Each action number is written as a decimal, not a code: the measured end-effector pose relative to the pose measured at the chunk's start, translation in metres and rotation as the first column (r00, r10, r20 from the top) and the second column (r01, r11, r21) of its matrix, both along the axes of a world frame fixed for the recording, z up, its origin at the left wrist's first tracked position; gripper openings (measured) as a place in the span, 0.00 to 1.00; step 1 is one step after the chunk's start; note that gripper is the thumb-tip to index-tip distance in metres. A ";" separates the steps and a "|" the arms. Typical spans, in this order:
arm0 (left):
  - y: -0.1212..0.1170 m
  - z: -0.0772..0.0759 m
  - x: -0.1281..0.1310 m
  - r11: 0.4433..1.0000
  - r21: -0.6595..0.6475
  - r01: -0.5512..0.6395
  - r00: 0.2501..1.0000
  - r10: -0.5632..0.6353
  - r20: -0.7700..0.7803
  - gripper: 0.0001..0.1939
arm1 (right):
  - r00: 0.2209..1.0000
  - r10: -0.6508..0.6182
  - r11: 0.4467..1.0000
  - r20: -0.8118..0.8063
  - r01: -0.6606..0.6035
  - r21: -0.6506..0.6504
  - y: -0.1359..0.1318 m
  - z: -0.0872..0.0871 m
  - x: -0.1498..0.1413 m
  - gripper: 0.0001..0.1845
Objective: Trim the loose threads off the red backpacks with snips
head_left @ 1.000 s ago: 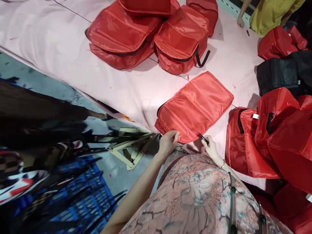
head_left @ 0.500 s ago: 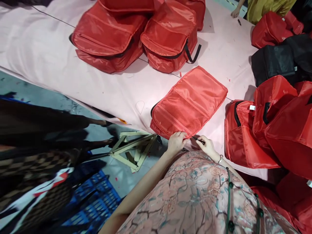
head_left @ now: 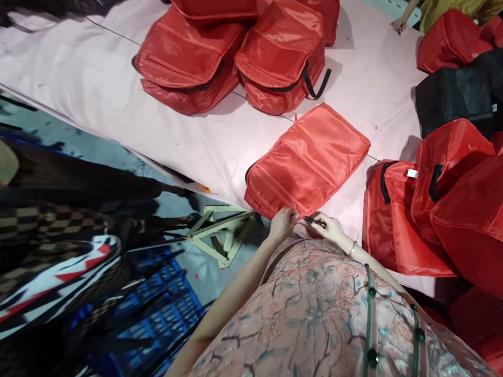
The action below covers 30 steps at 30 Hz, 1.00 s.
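Observation:
A flat red fabric bag [head_left: 310, 157] with a mesh panel and a black zip end lies slantwise on the pink-covered table in front of me. At its near edge, my left hand [head_left: 282, 224] is closed, pinching the bag's rim. My right hand [head_left: 332, 229] is wrapped round small dark thread snips [head_left: 314, 221], whose tip points left at the same edge, close to my left fingers. Whether the blades touch a thread is too small to tell.
Bulky red bags [head_left: 192, 57] stand at the back of the pink table cover [head_left: 188, 146]. More red bags [head_left: 401, 225] and black bags [head_left: 451, 99] crowd the right side. Another person's hand [head_left: 400, 24] rests at the far edge. Blue crates [head_left: 157, 314] sit on the floor at left.
The view has shifted slightly, so the table's things appear a little farther right. My left hand has drawn slightly back along the rim, and the snips' tip has moved left. The far person's hand now covers the dark tool.

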<state>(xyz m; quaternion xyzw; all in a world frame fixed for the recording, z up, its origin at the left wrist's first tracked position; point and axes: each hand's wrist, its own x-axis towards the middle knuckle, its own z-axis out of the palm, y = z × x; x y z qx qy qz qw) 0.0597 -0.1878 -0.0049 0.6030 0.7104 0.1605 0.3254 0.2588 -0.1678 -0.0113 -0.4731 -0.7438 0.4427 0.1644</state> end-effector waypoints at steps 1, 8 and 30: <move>0.001 0.001 0.000 1.000 -0.010 -0.006 1.000 0.006 0.010 0.08 | 1.000 0.024 1.000 0.004 -0.024 0.009 0.002 0.002 -0.001 0.15; 0.005 0.000 0.002 0.997 -0.030 -0.065 0.997 0.066 0.045 0.09 | 0.995 0.085 0.996 0.045 -0.085 0.013 0.010 0.004 -0.013 0.11; -0.002 -0.028 -0.009 0.913 0.182 0.365 0.912 -0.311 -0.268 0.31 | 0.777 -0.567 0.821 -0.273 0.562 -0.106 0.043 0.007 0.039 0.16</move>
